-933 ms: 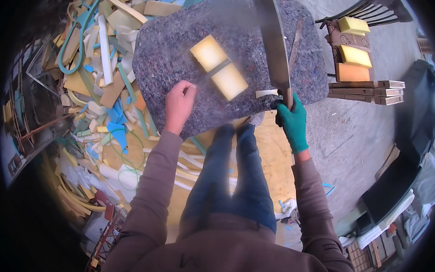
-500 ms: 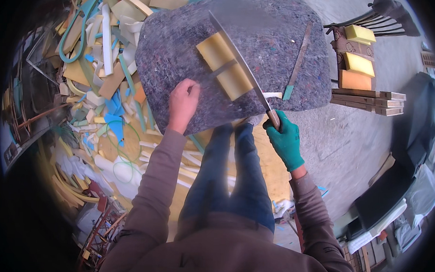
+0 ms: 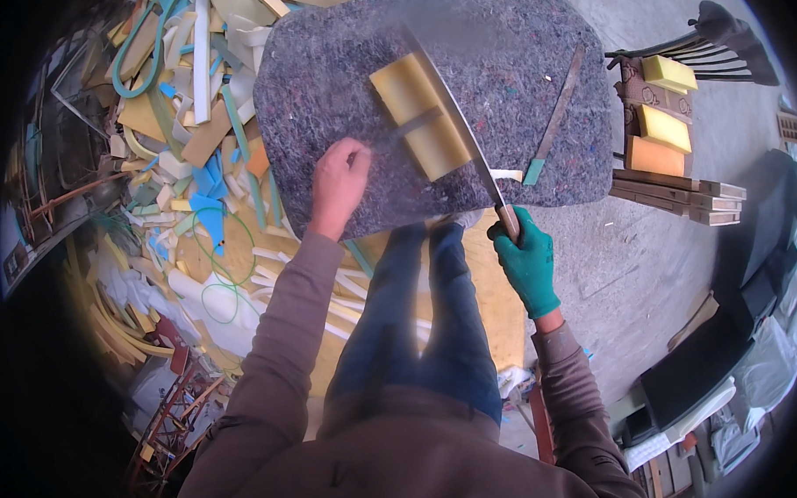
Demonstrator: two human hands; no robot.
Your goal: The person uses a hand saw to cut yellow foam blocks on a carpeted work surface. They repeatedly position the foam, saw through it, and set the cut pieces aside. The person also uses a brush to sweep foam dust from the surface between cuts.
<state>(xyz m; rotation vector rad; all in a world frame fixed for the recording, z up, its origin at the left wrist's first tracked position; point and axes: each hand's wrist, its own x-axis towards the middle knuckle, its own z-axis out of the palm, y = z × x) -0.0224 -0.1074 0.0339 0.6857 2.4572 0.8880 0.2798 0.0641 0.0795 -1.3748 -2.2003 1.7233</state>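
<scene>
My right hand point(image 3: 527, 269), in a green glove, grips the wooden handle of a long knife point(image 3: 466, 133). Its blade slants up and to the left along the right side of a yellowish foam block point(image 3: 423, 116). A dark band crosses the middle of the foam, which lies on a grey, speckled felt-like padded surface point(image 3: 308, 79). Bare and with curled fingers, my left hand point(image 3: 340, 184) is over the pad, apart from the foam at its lower left. Whatever those fingers hold, if anything, is hidden.
A narrow flat strip point(image 3: 561, 105) with a green end lies right of the knife, near a small white offcut point(image 3: 506, 175). Foam scraps point(image 3: 211, 137) heap up at the left. Several foam blocks point(image 3: 663, 126) rest on a patterned chair seat at the right, beside stacked wood point(image 3: 681, 197).
The pad, foam and knife appear slightly farther right in the picture. My left hand stays left of the foam, and my right hand keeps its grip on the knife.
</scene>
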